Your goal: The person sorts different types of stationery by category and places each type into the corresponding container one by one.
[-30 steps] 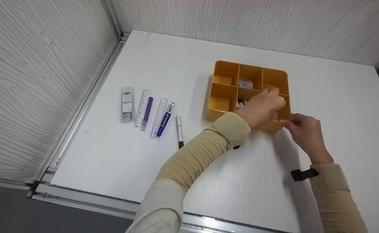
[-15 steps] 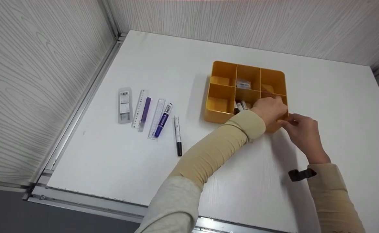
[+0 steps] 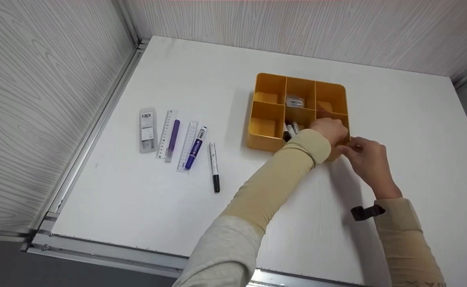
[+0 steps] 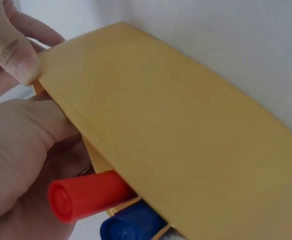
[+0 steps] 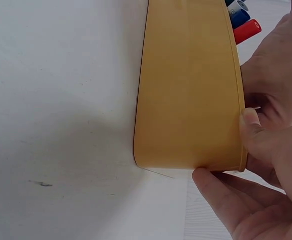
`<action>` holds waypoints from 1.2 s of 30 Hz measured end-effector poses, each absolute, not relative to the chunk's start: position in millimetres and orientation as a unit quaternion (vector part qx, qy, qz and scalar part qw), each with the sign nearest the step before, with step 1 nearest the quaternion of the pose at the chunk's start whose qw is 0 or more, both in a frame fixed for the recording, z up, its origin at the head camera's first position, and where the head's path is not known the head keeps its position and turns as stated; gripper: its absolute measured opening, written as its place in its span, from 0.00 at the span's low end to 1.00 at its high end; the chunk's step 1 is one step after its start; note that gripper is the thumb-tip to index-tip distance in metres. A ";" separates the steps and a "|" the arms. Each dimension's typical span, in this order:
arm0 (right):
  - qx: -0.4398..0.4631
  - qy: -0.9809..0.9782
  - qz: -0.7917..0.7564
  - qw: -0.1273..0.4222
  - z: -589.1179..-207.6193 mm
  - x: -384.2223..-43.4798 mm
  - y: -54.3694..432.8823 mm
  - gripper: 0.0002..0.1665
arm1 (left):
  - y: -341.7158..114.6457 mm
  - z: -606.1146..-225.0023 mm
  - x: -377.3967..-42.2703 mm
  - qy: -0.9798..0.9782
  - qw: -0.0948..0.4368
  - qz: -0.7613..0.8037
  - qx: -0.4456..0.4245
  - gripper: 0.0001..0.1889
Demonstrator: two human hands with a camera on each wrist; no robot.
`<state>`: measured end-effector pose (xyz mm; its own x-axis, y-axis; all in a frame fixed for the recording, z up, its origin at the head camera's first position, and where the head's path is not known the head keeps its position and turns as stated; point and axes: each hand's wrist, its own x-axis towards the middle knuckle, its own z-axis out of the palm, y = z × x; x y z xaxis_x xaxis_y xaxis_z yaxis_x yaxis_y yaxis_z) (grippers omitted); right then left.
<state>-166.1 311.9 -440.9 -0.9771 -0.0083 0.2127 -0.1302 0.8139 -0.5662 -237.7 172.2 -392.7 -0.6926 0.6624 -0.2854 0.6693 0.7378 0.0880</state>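
Note:
An orange divided box (image 3: pixel 266 142) stands on the white table. My left hand (image 3: pixel 330 129) reaches down into its front right compartment, and its fingertips are hidden below the rim; I cannot tell what they hold. At the front right corner my right hand (image 3: pixel 369 159) pinches the box wall, with the thumb (image 5: pixel 250 125) over the rim in the right wrist view. Several markers (image 3: pixel 290 129) stand in the front middle compartment beside my left wrist. In the left wrist view a red marker cap (image 4: pixel 88 195) and a blue marker cap (image 4: pixel 133 223) stick out close to my left hand.
A clear small case (image 3: pixel 294 101) lies in the back middle compartment. Left of the box lie a black-capped marker (image 3: pixel 214 167), a purple marker (image 3: pixel 195 148), a clear ruler (image 3: pixel 186 149), a purple pen (image 3: pixel 173 138), another ruler (image 3: pixel 165 137) and a flat grey case (image 3: pixel 147 129).
My left hand has moved toward the front right corner and lower into the compartment, uncovering the markers in the middle one. My right hand stays at the corner. The head view has shifted slightly.

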 end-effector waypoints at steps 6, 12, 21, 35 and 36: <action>0.035 -0.946 0.307 0.098 -440.4 -169.2 306.8 0.14 | 168.6 -383.1 -235.4 0.922 0.186 -0.075 0.331 0.22; 0.029 -0.947 0.307 0.088 -439.9 -171.2 305.0 0.13 | 176.7 -397.0 -247.5 0.916 0.197 -0.097 0.336 0.23; 0.029 -0.947 0.307 0.091 -439.8 -171.4 305.3 0.13 | 162.4 -380.5 -230.3 0.922 0.170 -0.082 0.338 0.22; 0.028 -0.949 0.303 0.086 -440.0 -165.7 311.7 0.16 | 170.2 -384.5 -226.3 0.916 0.132 -0.096 0.367 0.20; 0.028 -0.949 0.303 0.086 -439.6 -165.3 312.1 0.16 | 170.5 -384.4 -226.0 0.914 0.123 -0.093 0.375 0.20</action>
<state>-165.3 312.1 -439.6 -0.9838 -0.0005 0.1795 -0.1044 0.8150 -0.5699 -226.0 170.5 -384.4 -0.6887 0.6620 -0.2957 0.7081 0.7018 -0.0780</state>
